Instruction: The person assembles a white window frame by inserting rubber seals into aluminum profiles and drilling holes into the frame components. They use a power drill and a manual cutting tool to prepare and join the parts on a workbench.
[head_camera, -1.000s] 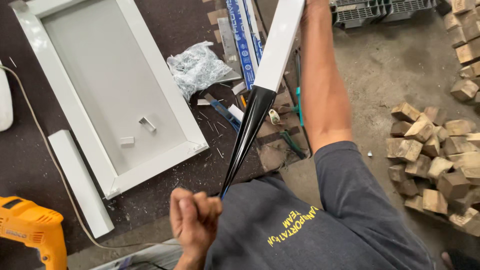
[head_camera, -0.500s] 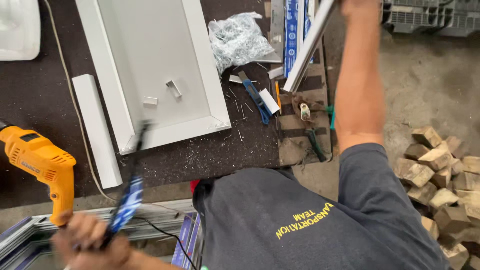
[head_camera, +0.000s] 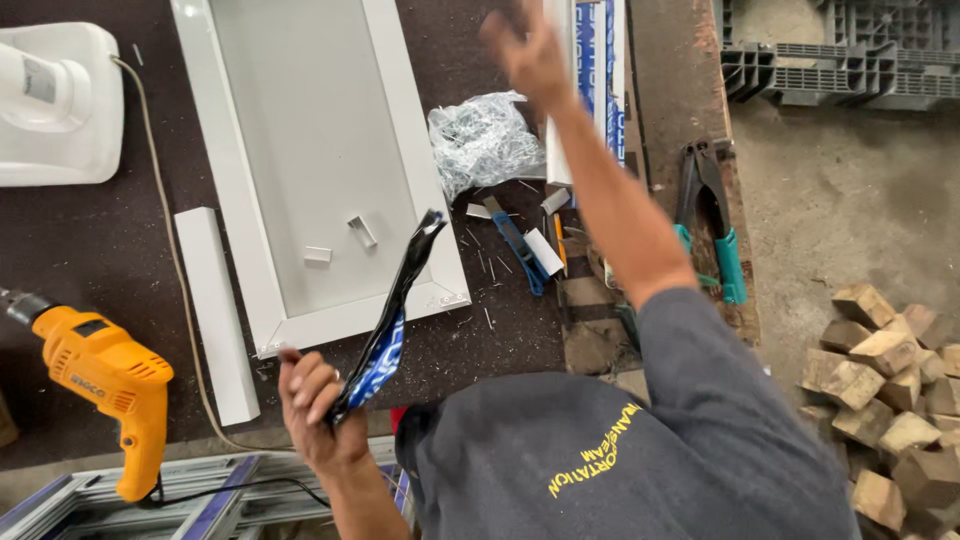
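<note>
Head view, only one I have. My left hand (head_camera: 318, 410) sits at the near edge of the bench (head_camera: 80, 240), fingers clamped round the lower end of a crumpled film strip (head_camera: 392, 318). The strip is black with a blue printed patch near my grip, glossy and twisted. Its long axis runs up and to the right from my fingers, and the free tip ends over the near right corner of the white frame (head_camera: 300, 170). I can't tell if the tip touches the frame or hangs just above it.

My right hand (head_camera: 530, 50) is far off toward the bench's far edge, blurred, fingers apart and holding nothing, I think. It is just beside the white profile lengths (head_camera: 590, 60) with blue printed film. The left hand is the one on the strip; the right is well apart from it.

Around: orange drill (head_camera: 105, 375) at the near left corner, loose white bar (head_camera: 215, 310) beside the frame's left side, clear bag of screws (head_camera: 485, 140) between frame and profiles, teal-handled pliers (head_camera: 715, 225) at the right edge, wood blocks (head_camera: 890, 370) on the floor.
</note>
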